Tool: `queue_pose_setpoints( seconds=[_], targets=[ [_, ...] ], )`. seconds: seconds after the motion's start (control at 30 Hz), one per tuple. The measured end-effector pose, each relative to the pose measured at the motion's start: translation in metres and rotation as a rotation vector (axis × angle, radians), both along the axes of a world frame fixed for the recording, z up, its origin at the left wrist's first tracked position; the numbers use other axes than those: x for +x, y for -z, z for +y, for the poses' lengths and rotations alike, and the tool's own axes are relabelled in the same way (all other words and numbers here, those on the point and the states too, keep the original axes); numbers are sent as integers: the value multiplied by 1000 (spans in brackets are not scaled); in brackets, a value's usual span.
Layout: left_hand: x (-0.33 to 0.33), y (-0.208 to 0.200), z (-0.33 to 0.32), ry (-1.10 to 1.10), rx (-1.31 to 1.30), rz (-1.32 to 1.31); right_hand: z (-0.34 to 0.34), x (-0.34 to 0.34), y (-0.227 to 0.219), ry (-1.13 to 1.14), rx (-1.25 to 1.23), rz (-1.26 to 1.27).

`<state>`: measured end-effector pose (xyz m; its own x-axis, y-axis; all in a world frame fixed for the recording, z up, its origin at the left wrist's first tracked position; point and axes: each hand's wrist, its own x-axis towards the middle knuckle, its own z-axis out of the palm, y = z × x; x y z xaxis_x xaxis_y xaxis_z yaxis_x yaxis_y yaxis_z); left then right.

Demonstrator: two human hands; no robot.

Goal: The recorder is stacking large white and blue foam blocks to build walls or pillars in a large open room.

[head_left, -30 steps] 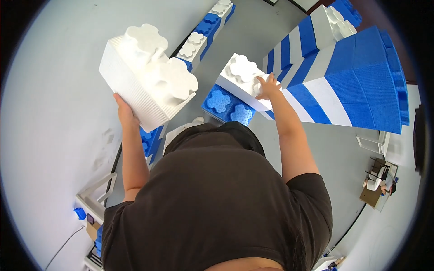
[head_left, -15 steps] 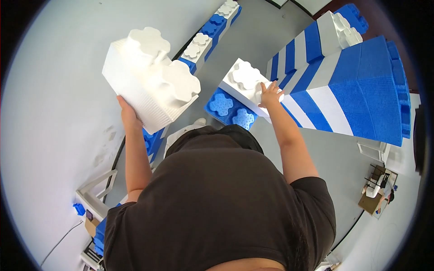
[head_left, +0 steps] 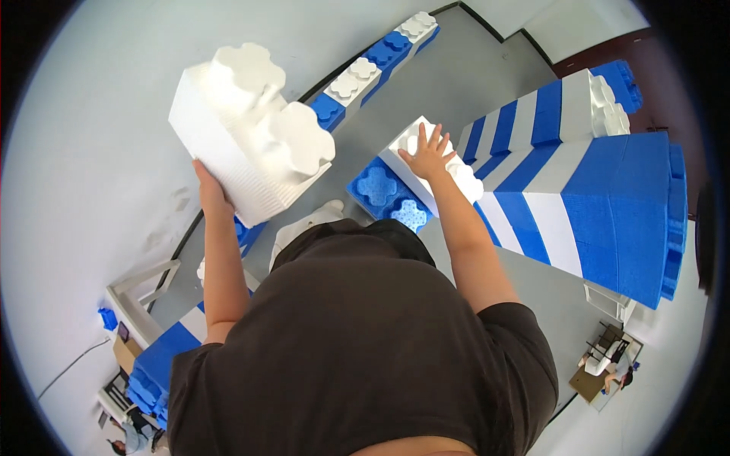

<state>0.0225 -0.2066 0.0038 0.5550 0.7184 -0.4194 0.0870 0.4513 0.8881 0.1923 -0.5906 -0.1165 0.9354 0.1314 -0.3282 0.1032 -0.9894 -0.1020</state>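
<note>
My left hand [head_left: 209, 188] is closed on the lower left side of a big white building block [head_left: 251, 140], which is held up in the air with its flower-shaped studs toward the upper right. My right hand [head_left: 428, 157], fingers spread, is over the studs of a second white block [head_left: 417, 176]; whether the palm presses on it cannot be told. That block lies on top of a blue block [head_left: 377, 186], whose two studs show beside it. Right of it rises a tall stack of blue and white blocks [head_left: 566, 178].
Along the left wall runs a low row of blue and white blocks [head_left: 353, 80]. At lower left are a white frame [head_left: 137, 300] and more blue blocks [head_left: 163, 361]. One person [head_left: 622, 376] is by a desk at far right, another [head_left: 133, 439] at bottom left.
My right hand has moved left along the lower white block, from its right end toward its middle, fingers spreading wider. The left hand still holds its block. The whole view has turned slightly.
</note>
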Motion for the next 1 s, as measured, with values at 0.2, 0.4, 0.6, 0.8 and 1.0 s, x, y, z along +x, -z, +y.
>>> queue_pose_setpoints(
  seconds=[0.2, 0.4, 0.6, 0.8, 1.0],
  targets=[
    [-24, 15, 11, -95, -54, 92, -4, 13, -8, 1, -38, 170],
    [-26, 22, 7, -116, -91, 117, 5, 18, -28, -17, -125, 301],
    [-21, 31, 6, -112, -107, 138, 13, 20, -29, -31, -259, 317],
    [-17, 37, 9, -100, -112, 134, 21, 24, -33, -26, -317, 360],
    [-10, 29, 6, -100, -157, 136, 31, 30, -31, 2, -274, 365]
  ],
)
